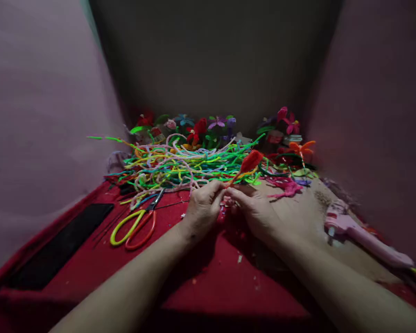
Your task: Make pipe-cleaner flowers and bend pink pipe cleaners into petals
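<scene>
My left hand (pixel 204 203) and my right hand (pixel 254 209) meet over the middle of the red cloth, fingers pinched together. Between them they hold the orange stem of a red pipe-cleaner petal (pixel 251 161), its rounded head tilted up and to the right. The fingertips partly hide the lower end of the stem. Just beyond the hands spreads a tangled heap of pipe cleaners (pixel 175 171), mostly green, yellow and pink. Scissors (pixel 135 231) with one yellow and one red handle lie left of my left hand. Beyond my right hand are pink pipe cleaners (pixel 287 186).
A pink glue gun (pixel 367 236) rests on a brown board (pixel 298 217) at the right. At the left lies a flat black object (pixel 64 243). Finished pipe-cleaner flowers (pixel 217 122) stand along the back, with an orange one (pixel 301 148) at the right. Small scraps dot the red cloth (pixel 208 286).
</scene>
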A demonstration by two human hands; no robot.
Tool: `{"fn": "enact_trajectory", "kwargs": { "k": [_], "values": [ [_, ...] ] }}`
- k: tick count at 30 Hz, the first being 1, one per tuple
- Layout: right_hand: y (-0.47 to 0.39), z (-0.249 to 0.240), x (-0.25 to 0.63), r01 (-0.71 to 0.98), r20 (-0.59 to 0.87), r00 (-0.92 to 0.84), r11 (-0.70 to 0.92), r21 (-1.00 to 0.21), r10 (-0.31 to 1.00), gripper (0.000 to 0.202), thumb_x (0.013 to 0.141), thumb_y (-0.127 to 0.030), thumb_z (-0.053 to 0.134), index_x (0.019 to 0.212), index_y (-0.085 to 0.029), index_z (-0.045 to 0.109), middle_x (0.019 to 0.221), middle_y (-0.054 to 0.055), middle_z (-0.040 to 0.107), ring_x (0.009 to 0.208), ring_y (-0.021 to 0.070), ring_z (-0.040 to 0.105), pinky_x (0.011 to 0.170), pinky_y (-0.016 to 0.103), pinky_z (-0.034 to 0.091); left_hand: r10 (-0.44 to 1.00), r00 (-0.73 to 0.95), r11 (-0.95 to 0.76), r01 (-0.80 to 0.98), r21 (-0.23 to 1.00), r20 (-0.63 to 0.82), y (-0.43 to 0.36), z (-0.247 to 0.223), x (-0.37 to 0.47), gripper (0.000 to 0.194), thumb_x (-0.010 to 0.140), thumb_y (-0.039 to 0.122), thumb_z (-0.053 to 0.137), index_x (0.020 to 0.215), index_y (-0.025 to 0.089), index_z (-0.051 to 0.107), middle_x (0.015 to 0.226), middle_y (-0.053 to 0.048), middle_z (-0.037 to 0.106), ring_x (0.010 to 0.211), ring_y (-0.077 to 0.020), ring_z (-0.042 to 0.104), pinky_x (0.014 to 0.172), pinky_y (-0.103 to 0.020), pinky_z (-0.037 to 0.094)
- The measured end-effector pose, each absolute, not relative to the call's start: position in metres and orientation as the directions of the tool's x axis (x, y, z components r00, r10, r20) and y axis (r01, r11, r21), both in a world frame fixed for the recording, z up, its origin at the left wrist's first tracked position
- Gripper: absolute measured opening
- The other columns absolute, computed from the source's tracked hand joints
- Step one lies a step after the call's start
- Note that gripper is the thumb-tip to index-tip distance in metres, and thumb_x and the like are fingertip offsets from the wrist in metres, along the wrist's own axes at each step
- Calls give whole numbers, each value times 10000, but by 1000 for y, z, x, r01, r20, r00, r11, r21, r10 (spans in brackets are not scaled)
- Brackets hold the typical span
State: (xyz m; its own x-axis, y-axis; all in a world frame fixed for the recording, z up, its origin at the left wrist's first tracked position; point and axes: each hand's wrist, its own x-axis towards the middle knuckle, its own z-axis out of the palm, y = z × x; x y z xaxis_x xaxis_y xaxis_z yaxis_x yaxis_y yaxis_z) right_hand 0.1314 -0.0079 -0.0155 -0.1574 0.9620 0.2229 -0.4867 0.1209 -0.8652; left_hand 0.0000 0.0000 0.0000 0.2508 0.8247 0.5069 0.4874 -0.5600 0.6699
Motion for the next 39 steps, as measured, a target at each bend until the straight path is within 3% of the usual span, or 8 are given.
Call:
{"fn": "enact_trajectory", "kwargs": {
  "k": [6, 13, 18, 23, 28, 31, 34, 39],
  "values": [
    [-4, -13, 135, -469, 182, -205, 67, -881, 962, 152, 728, -265, 637, 831, -162, 680, 800, 35, 662, 673, 146, 574, 614, 267, 451, 922, 226, -370, 286, 884, 314, 0, 7, 4, 132, 805, 238, 479, 757, 155, 570, 447, 78, 436, 364, -44, 365, 390, -165, 296],
    [0, -14, 136, -536, 122, -313, -69, -842, 942, 263, 687, -303, 678, 913, -171, 660, 626, 1, 631, 503, 108, 547, 476, 225, 401, 903, 427, -27, -55, 998, 47, 3, 13, 0, 204, 783, 317, 523, 670, 148, 507, 492, 51, 545, 277, -40, 388, 279, -159, 287],
    [-1, -15, 135, -560, 155, -243, -8, -828, 958, 184, 695, -254, 671, 851, -156, 680, 637, 3, 628, 528, 99, 529, 519, 241, 414, 897, 433, -112, 41, 993, 83, 1, 16, 0, 226, 796, 297, 512, 642, 131, 514, 485, 35, 551, 300, -41, 423, 313, -155, 310],
    [-2, -13, 135, -588, 120, -135, 18, -808, 984, 121, 670, -242, 689, 759, -160, 678, 659, -2, 627, 540, 106, 516, 508, 244, 414, 901, 315, -388, 274, 880, 299, 2, 9, 3, 134, 792, 269, 519, 803, 140, 554, 626, 14, 609, 437, -68, 511, 447, -186, 403],
    [-4, -12, 134, -565, 22, -81, -28, -825, 996, 172, 635, -255, 719, 771, -159, 675, 720, 8, 648, 604, 116, 552, 521, 224, 421, 750, 334, -646, 554, 525, 571, 7, -6, 0, 100, 815, 200, 491, 883, 166, 555, 777, -27, 632, 681, -120, 577, 625, -225, 426],
    [-5, -14, 133, -525, 26, -78, -18, -851, 997, 169, 652, -261, 713, 779, -154, 681, 722, 12, 646, 624, 111, 557, 510, 202, 402, 711, 369, -680, 577, 453, 598, 5, -7, 0, 125, 844, 181, 433, 835, 166, 557, 734, -21, 605, 644, -109, 547, 608, -217, 403],
    [-7, -15, 133, -518, 71, -87, 16, -855, 994, 168, 673, -259, 701, 808, -158, 690, 743, 14, 650, 634, 107, 552, 520, 201, 405, 783, 317, -617, 506, 603, 535, 3, -2, 2, 133, 839, 190, 433, 780, 169, 550, 622, 17, 550, 528, -81, 493, 538, -195, 385],
    [-5, -14, 133, -517, 146, -169, 38, -855, 975, 167, 719, -266, 657, 847, -165, 691, 769, 25, 655, 653, 128, 563, 568, 246, 447, 930, 303, -267, 161, 950, 210, -1, 12, 4, 117, 797, 212, 464, 700, 160, 502, 527, 59, 500, 345, -42, 399, 359, -164, 318]
  ]
}}
